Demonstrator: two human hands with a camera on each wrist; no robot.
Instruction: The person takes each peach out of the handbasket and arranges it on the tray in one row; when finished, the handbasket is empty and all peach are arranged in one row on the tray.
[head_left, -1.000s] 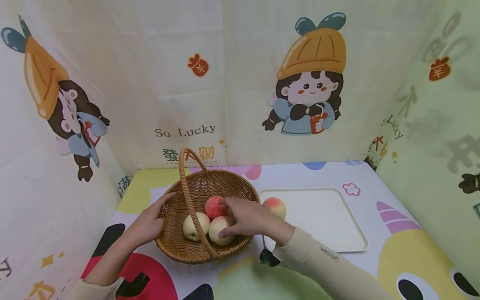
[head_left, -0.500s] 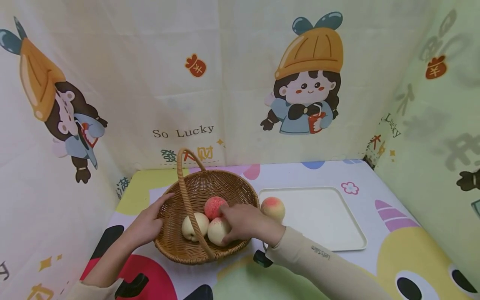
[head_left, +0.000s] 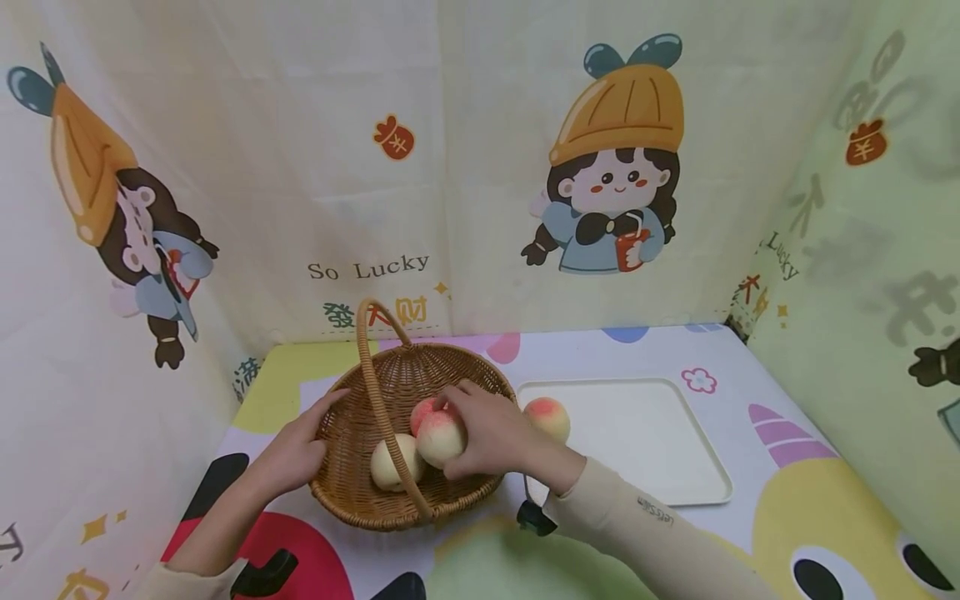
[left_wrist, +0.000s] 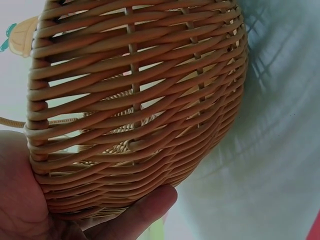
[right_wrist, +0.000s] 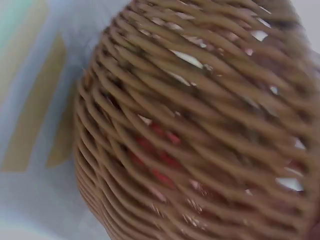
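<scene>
A brown wicker basket point(head_left: 442, 362) with an arched handle stands on the table. My left hand point(head_left: 292, 454) grips its left rim; in the left wrist view the thumb lies along the outer weave point(left_wrist: 145, 110). Inside the basket, my right hand point(head_left: 491, 429) holds a pale peach point(head_left: 440, 440) with a pink blush between thumb and fingers. Partly hidden behind that peach is a redder peach point(head_left: 421, 411). A pale yellow fruit point(head_left: 386, 467) lies left of it, crossed by the handle. The right wrist view shows mostly blurred basket wall point(right_wrist: 200, 130), with red glimpsed through gaps.
Right of the basket lies a white rectangular tray point(head_left: 637, 442). Another peach point(head_left: 548, 417) sits at its left end, near the basket rim and my right wrist. A printed cloth covers the table, and patterned curtains point(head_left: 480, 208) enclose the back and sides.
My right hand has closed round the pale peach and raised it a little, so it now covers part of the red one. The yellow fruit has shifted slightly. My left hand stays at the rim.
</scene>
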